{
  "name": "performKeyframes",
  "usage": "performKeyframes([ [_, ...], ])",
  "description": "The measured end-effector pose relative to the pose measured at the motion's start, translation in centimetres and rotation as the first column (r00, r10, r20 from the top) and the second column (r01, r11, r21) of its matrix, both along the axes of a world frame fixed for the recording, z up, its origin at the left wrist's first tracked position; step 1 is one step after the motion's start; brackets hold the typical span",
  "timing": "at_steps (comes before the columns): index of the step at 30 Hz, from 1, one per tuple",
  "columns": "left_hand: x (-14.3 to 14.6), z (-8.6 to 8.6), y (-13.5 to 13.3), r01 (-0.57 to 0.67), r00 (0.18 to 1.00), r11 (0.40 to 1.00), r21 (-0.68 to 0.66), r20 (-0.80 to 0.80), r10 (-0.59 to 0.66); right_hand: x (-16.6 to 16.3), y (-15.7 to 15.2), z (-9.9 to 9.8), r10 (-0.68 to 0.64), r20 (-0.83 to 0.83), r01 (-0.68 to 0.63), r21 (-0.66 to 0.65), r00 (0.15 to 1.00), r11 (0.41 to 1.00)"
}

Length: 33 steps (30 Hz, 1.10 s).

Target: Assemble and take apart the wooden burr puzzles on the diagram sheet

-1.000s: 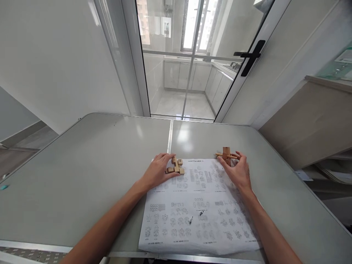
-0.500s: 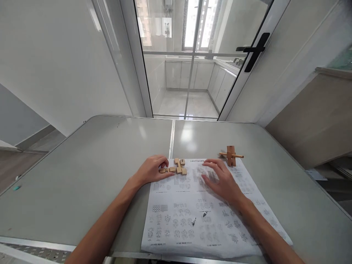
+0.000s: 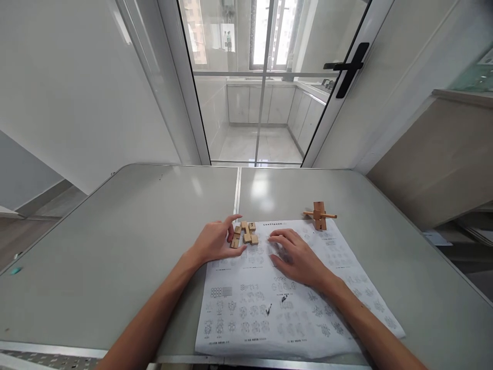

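Several small notched wooden puzzle pieces [image 3: 247, 234] lie close together at the top left of a printed instruction sheet [image 3: 246, 303]. My left hand [image 3: 215, 241] rests beside them with thumb and index finger spread apart. The leftmost notched piece [image 3: 235, 239] lies turned between that thumb and the curled fingers; whether they touch it I cannot tell. To the right of the pieces, my right hand [image 3: 298, 257] is over the sheet, its fingers bent and apart with nothing in them. Beyond it stands an assembled wooden puzzle [image 3: 319, 215] with a thin rod through it.
The grey table [image 3: 115, 257] has a metal seam [image 3: 238, 190] down its middle. A glass door with a black handle [image 3: 349, 69] stands behind the far edge. A small teal bit [image 3: 16, 270] lies near the left edge.
The leftmost piece has turned from lying sideways to pointing away from me. My left index finger has lifted and spread from the thumb. My right hand has moved left, nearer the pieces.
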State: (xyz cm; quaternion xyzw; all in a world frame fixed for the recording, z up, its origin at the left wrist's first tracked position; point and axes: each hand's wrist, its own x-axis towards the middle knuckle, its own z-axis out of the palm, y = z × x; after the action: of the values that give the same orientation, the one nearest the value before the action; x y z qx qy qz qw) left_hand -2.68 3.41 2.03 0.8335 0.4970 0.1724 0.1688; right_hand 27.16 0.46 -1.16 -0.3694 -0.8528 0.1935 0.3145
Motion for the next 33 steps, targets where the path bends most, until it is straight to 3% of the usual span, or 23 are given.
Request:
performKeyframes([
  [6,1.6,-0.4,0.1,-0.099,0.995,0.995,0.009,-0.004,0.099,-0.1,0.1,-0.2,0.003,-0.005,-0.003,0.005,1.0,1.0],
  [18,3.0,-1.2,-0.7,-0.008,1.0,1.0,0.001,0.022,0.008,-0.1,-0.2,-0.3,0.004,0.018,-0.004,-0.012,1.0,1.0],
  [26,2.9,-1.0,-0.8,0.147,0.983,0.988,-0.052,0.121,-0.14,-0.4,-0.2,-0.1,0.072,0.003,-0.072,0.009,0.997,0.997],
  [33,2.8,-1.1,-0.7,0.17,0.978,0.983,-0.073,0.137,-0.159,-0.5,-0.3,0.1,0.043,-0.037,-0.045,-0.032,0.998,0.999],
])
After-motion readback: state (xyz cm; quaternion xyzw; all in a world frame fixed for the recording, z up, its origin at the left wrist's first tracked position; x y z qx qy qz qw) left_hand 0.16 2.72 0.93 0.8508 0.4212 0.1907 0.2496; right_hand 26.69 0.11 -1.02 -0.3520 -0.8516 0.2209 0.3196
